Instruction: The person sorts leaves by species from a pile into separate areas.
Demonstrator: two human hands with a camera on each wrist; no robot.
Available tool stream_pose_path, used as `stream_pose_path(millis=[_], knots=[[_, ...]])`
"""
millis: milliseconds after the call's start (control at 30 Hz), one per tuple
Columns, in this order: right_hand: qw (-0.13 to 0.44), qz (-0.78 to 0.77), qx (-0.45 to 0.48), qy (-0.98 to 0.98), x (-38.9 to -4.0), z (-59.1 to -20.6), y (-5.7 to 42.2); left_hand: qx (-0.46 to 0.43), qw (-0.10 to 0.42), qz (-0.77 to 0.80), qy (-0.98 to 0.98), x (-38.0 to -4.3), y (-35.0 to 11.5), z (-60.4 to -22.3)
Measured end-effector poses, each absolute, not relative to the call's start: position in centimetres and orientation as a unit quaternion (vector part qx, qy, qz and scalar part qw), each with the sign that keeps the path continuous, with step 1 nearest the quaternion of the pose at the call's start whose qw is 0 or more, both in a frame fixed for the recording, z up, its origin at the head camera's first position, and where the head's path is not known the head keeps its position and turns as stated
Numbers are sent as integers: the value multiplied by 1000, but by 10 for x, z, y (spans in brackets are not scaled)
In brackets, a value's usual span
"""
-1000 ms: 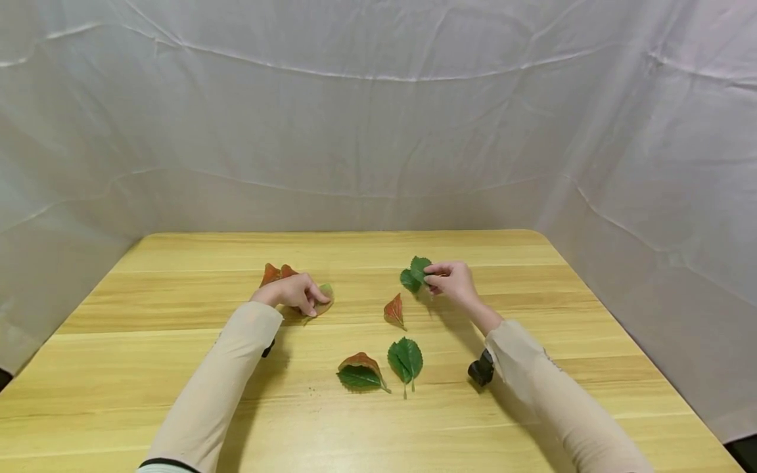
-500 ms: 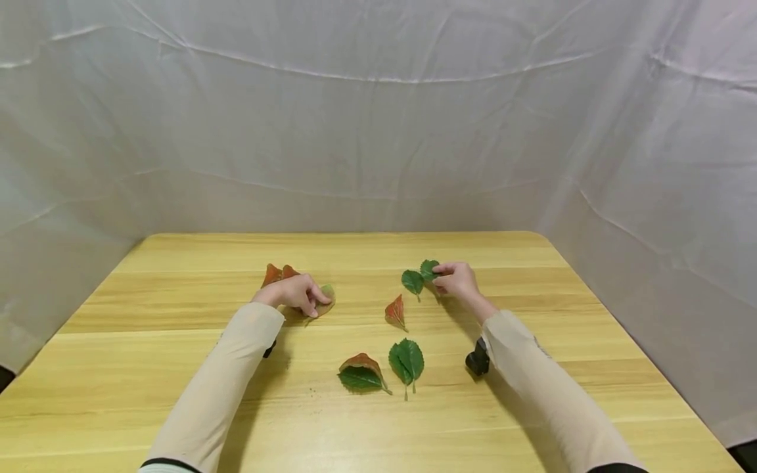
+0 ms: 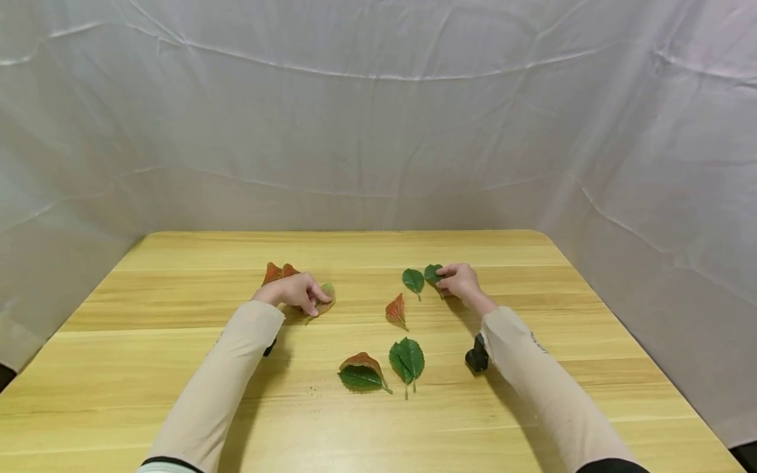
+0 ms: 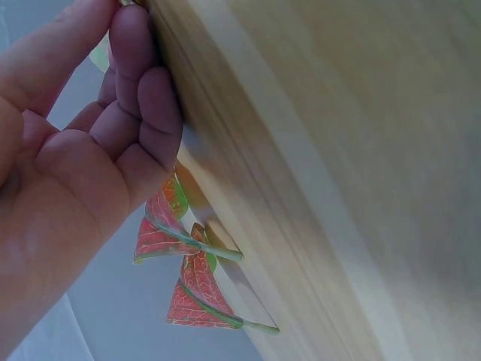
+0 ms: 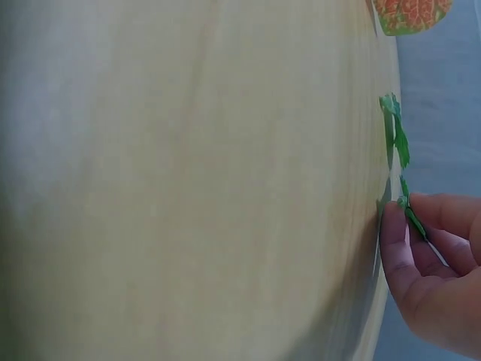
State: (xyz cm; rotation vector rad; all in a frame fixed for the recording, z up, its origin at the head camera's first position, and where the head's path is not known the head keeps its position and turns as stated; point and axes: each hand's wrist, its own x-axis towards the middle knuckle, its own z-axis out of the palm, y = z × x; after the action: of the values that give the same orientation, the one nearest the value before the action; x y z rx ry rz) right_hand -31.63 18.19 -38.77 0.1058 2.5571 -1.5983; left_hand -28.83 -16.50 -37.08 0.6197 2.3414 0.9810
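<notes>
My left hand (image 3: pixel 298 293) pinches a yellowish-green leaf (image 3: pixel 326 301) between thumb and fingers, low over the table at centre left. Two red leaves (image 4: pixel 199 297) stand just behind that hand, their stems on the wood in the left wrist view. At the right, my right hand (image 3: pixel 460 282) pinches the edge of a green leaf (image 3: pixel 434 273) close to the tabletop; the right wrist view shows it between thumb and fingertips (image 5: pixel 392 214). Another green leaf (image 3: pixel 412 280) lies just left of it.
A small red leaf (image 3: pixel 395 310) lies mid-table between the hands. Nearer the front are a curled red leaf (image 3: pixel 362 359) over a green one (image 3: pixel 359 377) and two overlapping green leaves (image 3: pixel 407 359). Pale cloth (image 3: pixel 378 131) surrounds the wooden table (image 3: pixel 331 433) at back and sides.
My right hand has drawn its green leaf rightward and down, apart from the other green leaf, which now lies alone. The left hand has stayed in place with its leaf.
</notes>
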Motion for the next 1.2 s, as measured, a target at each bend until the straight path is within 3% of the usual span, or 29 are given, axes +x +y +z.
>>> stream_pose_path(millis=[400, 733, 767, 967, 1200], knots=[[71, -523, 33, 849, -314, -390, 183, 235, 260, 363, 863, -288, -165, -372], [37, -486, 37, 873, -308, -385, 185, 242, 269, 371, 855, -306, -173, -391], [35, -484, 35, 874, -308, -384, 185, 229, 271, 366, 860, -293, -166, -374], [24, -478, 13, 878, -304, -380, 184, 266, 276, 372, 845, -304, -173, -384], [41, -482, -10, 875, -294, -376, 183, 234, 266, 364, 862, -291, -165, -371]])
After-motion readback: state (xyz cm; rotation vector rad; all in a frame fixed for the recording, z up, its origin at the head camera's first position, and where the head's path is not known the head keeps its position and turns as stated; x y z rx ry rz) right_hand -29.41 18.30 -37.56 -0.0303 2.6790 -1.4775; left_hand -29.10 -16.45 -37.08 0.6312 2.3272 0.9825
